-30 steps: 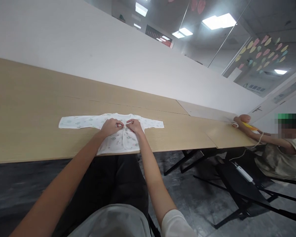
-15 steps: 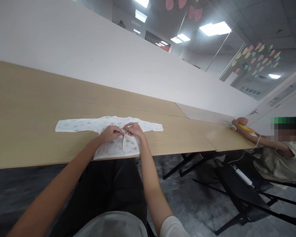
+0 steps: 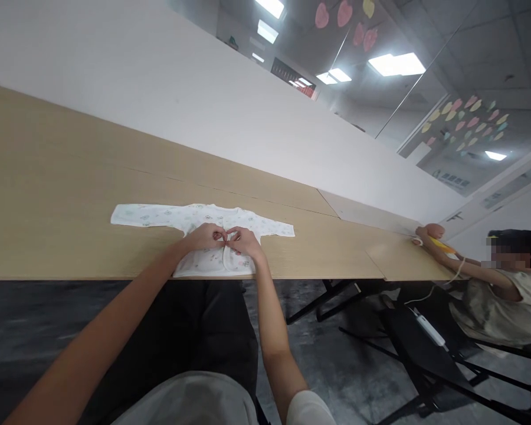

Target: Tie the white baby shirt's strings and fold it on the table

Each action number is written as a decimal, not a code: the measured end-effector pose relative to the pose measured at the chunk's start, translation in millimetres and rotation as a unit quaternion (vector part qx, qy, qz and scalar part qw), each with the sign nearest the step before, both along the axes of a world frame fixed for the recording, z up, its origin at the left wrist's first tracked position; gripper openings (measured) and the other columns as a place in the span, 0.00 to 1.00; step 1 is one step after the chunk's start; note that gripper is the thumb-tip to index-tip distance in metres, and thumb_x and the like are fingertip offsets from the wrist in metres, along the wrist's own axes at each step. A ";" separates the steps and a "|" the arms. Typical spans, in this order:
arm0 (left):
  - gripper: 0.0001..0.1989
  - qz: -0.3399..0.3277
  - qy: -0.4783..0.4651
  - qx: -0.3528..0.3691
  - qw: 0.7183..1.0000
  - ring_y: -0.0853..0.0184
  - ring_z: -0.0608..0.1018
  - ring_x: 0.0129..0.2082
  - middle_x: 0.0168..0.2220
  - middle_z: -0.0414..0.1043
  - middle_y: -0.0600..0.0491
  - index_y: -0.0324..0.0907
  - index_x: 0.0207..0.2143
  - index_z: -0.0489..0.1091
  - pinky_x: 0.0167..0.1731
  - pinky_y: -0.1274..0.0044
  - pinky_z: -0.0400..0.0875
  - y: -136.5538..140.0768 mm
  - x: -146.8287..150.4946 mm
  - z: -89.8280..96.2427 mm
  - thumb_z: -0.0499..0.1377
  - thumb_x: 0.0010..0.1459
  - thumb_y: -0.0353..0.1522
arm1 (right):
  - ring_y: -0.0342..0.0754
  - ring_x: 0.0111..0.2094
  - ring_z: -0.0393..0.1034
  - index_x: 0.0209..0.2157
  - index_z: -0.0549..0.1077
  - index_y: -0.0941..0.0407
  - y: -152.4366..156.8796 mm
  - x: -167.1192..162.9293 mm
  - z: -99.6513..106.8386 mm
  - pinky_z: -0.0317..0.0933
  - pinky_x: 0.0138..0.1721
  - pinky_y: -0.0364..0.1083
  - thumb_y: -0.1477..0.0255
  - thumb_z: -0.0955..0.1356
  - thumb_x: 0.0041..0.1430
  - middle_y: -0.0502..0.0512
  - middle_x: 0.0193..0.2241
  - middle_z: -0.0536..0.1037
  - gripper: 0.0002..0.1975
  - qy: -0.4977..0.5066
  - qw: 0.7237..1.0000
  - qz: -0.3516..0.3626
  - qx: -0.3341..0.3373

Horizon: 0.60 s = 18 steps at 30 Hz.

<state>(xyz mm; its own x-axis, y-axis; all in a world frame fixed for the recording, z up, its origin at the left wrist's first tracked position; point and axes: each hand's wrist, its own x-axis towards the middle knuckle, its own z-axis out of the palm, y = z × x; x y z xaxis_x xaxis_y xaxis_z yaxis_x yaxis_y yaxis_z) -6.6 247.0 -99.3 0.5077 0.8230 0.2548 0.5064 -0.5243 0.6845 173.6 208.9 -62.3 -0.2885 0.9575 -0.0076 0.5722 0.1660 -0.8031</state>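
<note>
A small white baby shirt (image 3: 159, 216) with a faint printed pattern lies on the wooden table, its sleeves spread to both sides and its hem at the table's front edge. My left hand (image 3: 207, 237) pinches the front opening of the shirt near its middle. Facing it, my right hand (image 3: 244, 241) pinches the same opening, and the fingertips of both hands meet there. What exactly sits between the fingertips is too small to make out. Below my hands, the overlapping front edge runs down to the hem.
The long wooden table (image 3: 62, 177) runs along a white partition (image 3: 159, 94) with glass above. At the far right a seated person (image 3: 504, 295) handles a doll (image 3: 434, 231) in yellow. A black folding chair (image 3: 425, 336) with a white power strip (image 3: 430, 330) stands right.
Both hands have drawn closer together at the shirt's front, and the raised front flap now lies flatter. The camera view has tilted slightly.
</note>
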 end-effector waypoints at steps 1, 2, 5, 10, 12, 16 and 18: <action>0.14 -0.003 -0.003 -0.004 1.000 0.65 0.71 0.26 0.24 0.69 0.53 0.43 0.29 0.77 0.29 0.76 0.63 -0.1 -0.1 0.3 0.57 0.44 0.40 | 0.37 0.16 0.61 0.40 0.74 0.56 -1.6 -1.1 -0.4 0.57 0.19 0.38 0.77 0.70 0.50 0.45 0.23 0.72 0.13 -0.004 1.000 -0.004 0.006; 0.14 -0.005 -0.007 -0.010 1.000 0.64 0.71 0.27 0.25 0.70 0.53 0.43 0.29 0.77 0.29 0.76 0.63 -0.3 -0.2 0.8 0.57 0.44 0.40 | 0.38 0.17 0.62 0.40 0.74 0.55 -3.2 -1.9 -1.2 0.57 0.20 0.38 0.76 0.71 0.50 0.46 0.24 0.71 0.14 -0.010 1.000 -0.009 0.014; 0.12 -0.015 -0.020 -0.021 0.999 0.64 0.72 0.29 0.27 0.72 0.52 0.43 0.28 0.76 0.31 0.76 0.64 -1.0 -0.4 2.8 0.57 0.44 0.39 | 0.40 0.24 0.65 0.43 0.73 0.53 -7.4 -3.2 -5.3 0.60 0.27 0.40 0.70 0.73 0.47 0.46 0.28 0.70 0.18 -0.050 0.997 -0.015 0.062; 0.11 -0.045 -0.041 -0.035 0.998 0.65 0.71 0.29 0.28 0.73 0.53 0.43 0.27 0.75 0.33 0.76 0.65 -1.3 0.1 6.0 0.57 0.45 0.38 | 0.47 0.37 0.67 0.48 0.71 0.53 -11.6 -7.5 -12.9 0.61 0.38 0.44 0.66 0.74 0.45 0.50 0.32 0.71 0.26 -0.112 0.986 -0.039 0.119; 0.11 -0.050 -0.053 -0.043 0.996 0.65 0.72 0.30 0.28 0.74 0.53 0.43 0.28 0.74 0.34 0.75 0.66 -1.6 0.4 6.8 0.58 0.45 0.40 | 0.47 0.37 0.68 0.49 0.70 0.54 -13.0 -9.1 -13.4 0.62 0.39 0.45 0.70 0.72 0.49 0.50 0.33 0.72 0.23 -0.105 0.986 -0.058 0.118; 0.13 -0.060 -0.082 -0.060 0.993 0.64 0.74 0.32 0.31 0.75 0.51 0.42 0.29 0.74 0.34 0.75 0.68 -2.5 1.3 8.7 0.60 0.46 0.42 | 0.44 0.33 0.70 0.49 0.69 0.55 -14.5 -7.7 -12.8 0.63 0.40 0.44 0.79 0.68 0.50 0.48 0.31 0.75 0.23 -0.042 0.991 -0.086 0.092; 0.14 -0.060 -0.091 -0.074 0.991 0.63 0.75 0.32 0.31 0.76 0.50 0.42 0.29 0.75 0.34 0.74 0.69 -2.7 1.7 10.0 0.60 0.45 0.43 | 0.44 0.32 0.71 0.48 0.70 0.54 -13.4 -5.8 -14.1 0.64 0.39 0.43 0.81 0.68 0.48 0.47 0.30 0.76 0.23 -0.009 0.992 -0.097 0.083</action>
<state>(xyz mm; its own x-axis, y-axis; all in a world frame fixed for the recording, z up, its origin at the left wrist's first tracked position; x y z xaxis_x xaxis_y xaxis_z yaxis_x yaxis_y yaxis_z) -4.9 244.2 -89.3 0.5602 0.7950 0.2326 0.3078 -0.4604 0.8326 167.8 195.6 -76.3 -0.1006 0.9833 0.1514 0.6208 0.1809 -0.7628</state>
